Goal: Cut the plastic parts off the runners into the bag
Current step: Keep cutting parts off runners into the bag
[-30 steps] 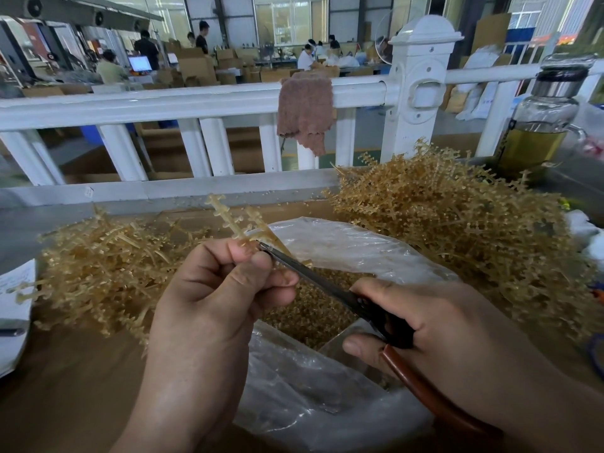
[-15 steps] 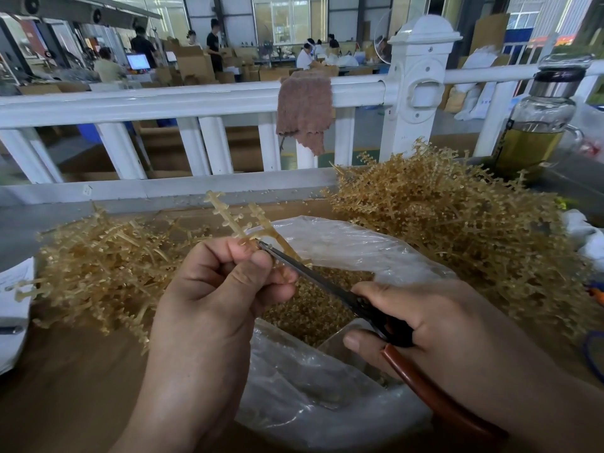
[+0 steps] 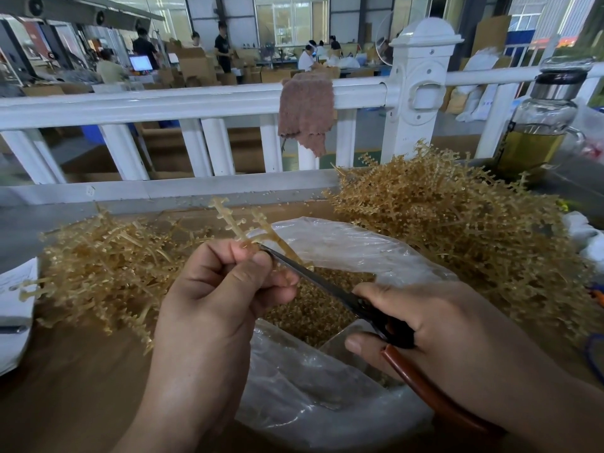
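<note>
White railing point(image 3: 196, 103) along the far edge of the brown table point(image 3: 65, 387); brown cloth point(image 3: 305, 109) draped over its top rail. Right: glass bottle point(image 3: 539, 125) part-filled with yellow liquid. Left edge: white paper point(image 3: 16, 289). Background: workers point(image 3: 222, 47), cardboard boxes point(image 3: 192, 65), lit monitor point(image 3: 141, 63).

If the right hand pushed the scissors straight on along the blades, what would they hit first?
Probably the runner pinched in the left hand; the scissors in the right hand have their tip at it, close beside the left fingertips, which may be hit too.
</note>
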`<act>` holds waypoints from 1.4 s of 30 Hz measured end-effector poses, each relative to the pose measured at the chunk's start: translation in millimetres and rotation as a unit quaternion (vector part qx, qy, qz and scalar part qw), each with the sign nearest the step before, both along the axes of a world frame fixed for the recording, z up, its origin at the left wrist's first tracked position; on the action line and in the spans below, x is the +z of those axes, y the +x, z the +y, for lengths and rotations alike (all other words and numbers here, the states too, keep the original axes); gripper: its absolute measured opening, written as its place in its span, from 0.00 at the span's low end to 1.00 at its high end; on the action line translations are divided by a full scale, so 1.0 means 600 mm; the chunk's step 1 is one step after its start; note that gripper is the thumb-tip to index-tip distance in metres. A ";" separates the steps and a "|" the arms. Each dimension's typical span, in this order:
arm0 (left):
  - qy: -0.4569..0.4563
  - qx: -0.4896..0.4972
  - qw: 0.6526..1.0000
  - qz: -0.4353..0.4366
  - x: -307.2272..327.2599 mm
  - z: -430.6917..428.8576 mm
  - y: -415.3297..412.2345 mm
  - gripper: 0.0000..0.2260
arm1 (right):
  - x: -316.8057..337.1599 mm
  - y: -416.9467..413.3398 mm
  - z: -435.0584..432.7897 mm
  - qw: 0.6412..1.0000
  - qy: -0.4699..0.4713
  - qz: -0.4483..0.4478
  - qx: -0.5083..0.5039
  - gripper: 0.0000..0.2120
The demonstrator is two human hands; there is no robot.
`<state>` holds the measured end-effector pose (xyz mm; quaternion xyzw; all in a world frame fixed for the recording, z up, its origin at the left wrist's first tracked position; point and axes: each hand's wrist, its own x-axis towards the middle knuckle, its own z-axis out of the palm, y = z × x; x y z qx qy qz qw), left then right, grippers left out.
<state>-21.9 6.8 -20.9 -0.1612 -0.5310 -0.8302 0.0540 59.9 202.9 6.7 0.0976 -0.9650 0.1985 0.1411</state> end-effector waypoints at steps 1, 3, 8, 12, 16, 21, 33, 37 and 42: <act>-0.003 0.003 1.000 0.000 0.000 -0.001 0.000 0.05 | 0.000 -0.001 0.000 1.000 0.005 -0.002 0.002 0.29; -0.013 0.007 1.000 0.005 0.001 -0.002 -0.001 0.06 | -0.001 -0.002 0.002 1.000 0.002 -0.006 0.007 0.29; -0.016 0.004 0.999 0.039 0.000 -0.001 0.001 0.03 | -0.006 -0.004 0.002 1.000 -0.029 0.003 0.012 0.28; -0.022 0.018 0.998 0.050 -0.002 0.002 0.001 0.03 | -0.008 -0.004 0.003 0.999 -0.034 0.004 0.009 0.29; -0.028 0.029 0.997 0.063 -0.002 0.003 0.002 0.03 | -0.006 -0.002 0.000 0.999 -0.032 0.013 0.005 0.29; -0.029 0.031 0.997 0.069 -0.002 0.002 0.001 0.03 | -0.004 -0.001 -0.003 0.999 -0.030 0.024 0.001 0.28; -0.038 0.041 0.996 0.066 -0.007 0.002 -0.001 0.07 | -0.001 -0.001 -0.005 0.999 -0.038 0.019 0.000 0.25; -0.042 0.040 0.996 0.070 -0.007 0.003 -0.002 0.06 | 0.001 0.000 -0.003 1.000 -0.020 0.011 0.001 0.26; -0.046 0.042 0.996 0.059 -0.005 0.002 -0.003 0.06 | 0.002 -0.001 -0.005 1.000 -0.027 0.008 0.002 0.28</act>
